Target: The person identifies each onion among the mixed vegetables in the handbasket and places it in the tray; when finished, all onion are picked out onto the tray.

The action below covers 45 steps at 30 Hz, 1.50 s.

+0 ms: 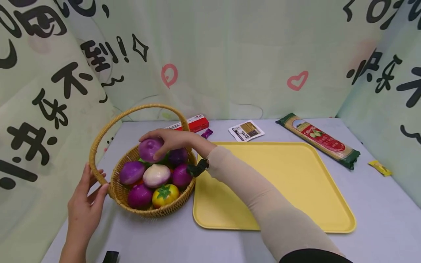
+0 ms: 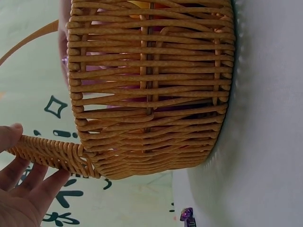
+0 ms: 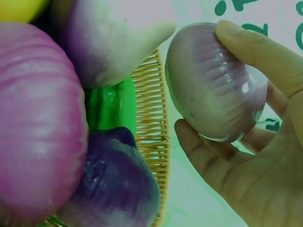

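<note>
- Can read "ASTA" on red-and-white box [image 1: 198, 124] (partly hidden).
- Gripping glossy purple onion [image 1: 148, 149] over round wicker basket [image 1: 171, 209] with outstretched right hand [image 1: 172, 140].
- Pinching its arched handle [image 1: 93, 157] with left hand [image 1: 86, 204].

Booth-like space, printed curtains [image 1: 227, 54] around table [image 1: 164, 241]

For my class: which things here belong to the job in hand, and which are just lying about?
Seemingly in the job:
wicker basket, its handle held by the left hand
purple onion, in the right hand
other vegetables in the basket
yellow tray, perhaps

Apparently just lying about:
red box
white packet
green-ended packet
yellow wrapper
purple wrapper
</note>
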Each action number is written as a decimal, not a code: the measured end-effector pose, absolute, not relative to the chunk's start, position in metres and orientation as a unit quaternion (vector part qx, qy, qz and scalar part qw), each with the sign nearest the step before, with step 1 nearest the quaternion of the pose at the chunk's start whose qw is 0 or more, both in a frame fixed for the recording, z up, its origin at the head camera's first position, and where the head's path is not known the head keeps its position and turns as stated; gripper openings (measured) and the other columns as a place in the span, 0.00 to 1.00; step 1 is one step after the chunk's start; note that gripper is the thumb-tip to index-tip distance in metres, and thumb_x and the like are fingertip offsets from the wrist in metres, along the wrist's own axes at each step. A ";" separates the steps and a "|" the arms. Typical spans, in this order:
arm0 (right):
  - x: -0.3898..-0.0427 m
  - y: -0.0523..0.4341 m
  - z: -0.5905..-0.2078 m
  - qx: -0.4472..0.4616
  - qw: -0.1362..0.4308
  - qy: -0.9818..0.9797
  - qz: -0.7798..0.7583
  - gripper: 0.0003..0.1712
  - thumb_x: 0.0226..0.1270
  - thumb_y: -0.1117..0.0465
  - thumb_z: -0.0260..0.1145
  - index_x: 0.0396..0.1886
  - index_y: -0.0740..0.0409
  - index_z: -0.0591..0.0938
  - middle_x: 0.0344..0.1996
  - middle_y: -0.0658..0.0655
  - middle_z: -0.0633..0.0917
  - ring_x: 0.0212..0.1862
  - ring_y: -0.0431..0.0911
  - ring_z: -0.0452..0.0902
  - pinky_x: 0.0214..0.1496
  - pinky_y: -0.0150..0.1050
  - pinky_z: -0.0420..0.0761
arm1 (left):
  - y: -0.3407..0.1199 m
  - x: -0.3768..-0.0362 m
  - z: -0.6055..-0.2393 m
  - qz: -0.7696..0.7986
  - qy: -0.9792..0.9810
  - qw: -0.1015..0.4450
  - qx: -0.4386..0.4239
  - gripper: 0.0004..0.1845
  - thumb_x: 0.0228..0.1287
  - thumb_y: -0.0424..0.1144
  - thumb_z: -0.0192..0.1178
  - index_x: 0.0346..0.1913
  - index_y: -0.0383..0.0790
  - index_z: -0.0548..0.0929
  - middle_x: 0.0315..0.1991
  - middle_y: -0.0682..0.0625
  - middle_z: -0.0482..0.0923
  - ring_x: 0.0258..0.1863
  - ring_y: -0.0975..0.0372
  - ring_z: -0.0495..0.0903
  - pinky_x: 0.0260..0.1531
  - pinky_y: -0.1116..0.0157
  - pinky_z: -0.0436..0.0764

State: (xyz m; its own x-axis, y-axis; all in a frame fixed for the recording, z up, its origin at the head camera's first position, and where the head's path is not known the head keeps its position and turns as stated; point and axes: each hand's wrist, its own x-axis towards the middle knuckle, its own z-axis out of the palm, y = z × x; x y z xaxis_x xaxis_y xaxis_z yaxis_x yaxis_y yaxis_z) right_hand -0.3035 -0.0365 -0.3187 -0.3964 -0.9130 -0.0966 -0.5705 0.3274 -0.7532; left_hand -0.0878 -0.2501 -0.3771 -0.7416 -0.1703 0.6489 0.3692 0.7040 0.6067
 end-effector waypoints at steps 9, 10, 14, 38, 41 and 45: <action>-0.284 -0.017 -0.304 -0.518 0.257 0.751 -0.320 0.38 0.56 0.54 0.71 0.67 0.44 0.68 0.65 0.47 0.69 0.62 0.39 0.66 0.61 0.30 0.73 | -0.250 -0.086 -0.376 -0.374 -0.859 0.345 -0.048 0.44 0.54 0.18 0.60 0.73 0.45 0.56 0.52 0.82 0.63 0.51 0.90 0.66 0.41 0.91 0.68; -0.282 -0.014 -0.303 -0.519 0.260 0.747 -0.323 0.38 0.56 0.54 0.71 0.67 0.45 0.68 0.66 0.47 0.68 0.63 0.39 0.66 0.61 0.30 0.73 | -0.250 -0.086 -0.376 -0.373 -0.859 0.346 -0.053 0.44 0.54 0.18 0.60 0.73 0.45 0.56 0.53 0.82 0.63 0.51 0.90 0.66 0.41 0.91 0.68; -0.274 -0.001 -0.297 -0.530 0.259 0.738 -0.328 0.38 0.57 0.56 0.71 0.67 0.46 0.68 0.65 0.47 0.68 0.62 0.38 0.66 0.62 0.30 0.73 | -0.250 -0.088 -0.374 -0.382 -0.860 0.335 -0.047 0.44 0.54 0.17 0.60 0.73 0.45 0.57 0.52 0.82 0.64 0.51 0.90 0.66 0.41 0.91 0.69; -0.254 0.072 -0.266 -0.526 0.218 0.738 -0.361 0.37 0.54 0.54 0.73 0.65 0.43 0.70 0.61 0.46 0.72 0.61 0.39 0.67 0.59 0.36 0.77 | -0.253 -0.084 -0.365 -0.414 -0.869 0.273 0.010 0.44 0.55 0.20 0.61 0.71 0.53 0.60 0.48 0.77 0.69 0.48 0.89 0.69 0.38 0.90 0.72; -0.254 0.083 -0.265 -0.502 0.223 0.750 -0.370 0.37 0.54 0.54 0.73 0.65 0.42 0.70 0.62 0.46 0.71 0.61 0.41 0.67 0.59 0.37 0.77 | -0.253 -0.084 -0.365 -0.414 -0.868 0.272 0.011 0.44 0.55 0.20 0.61 0.71 0.54 0.60 0.48 0.77 0.69 0.48 0.89 0.69 0.38 0.91 0.72; -0.254 0.099 -0.266 -0.458 0.240 0.763 -0.388 0.38 0.53 0.55 0.73 0.65 0.40 0.70 0.62 0.48 0.69 0.61 0.44 0.68 0.57 0.40 0.79 | -0.253 -0.083 -0.366 -0.416 -0.868 0.270 0.011 0.44 0.55 0.20 0.61 0.71 0.53 0.60 0.47 0.78 0.68 0.48 0.88 0.69 0.37 0.90 0.72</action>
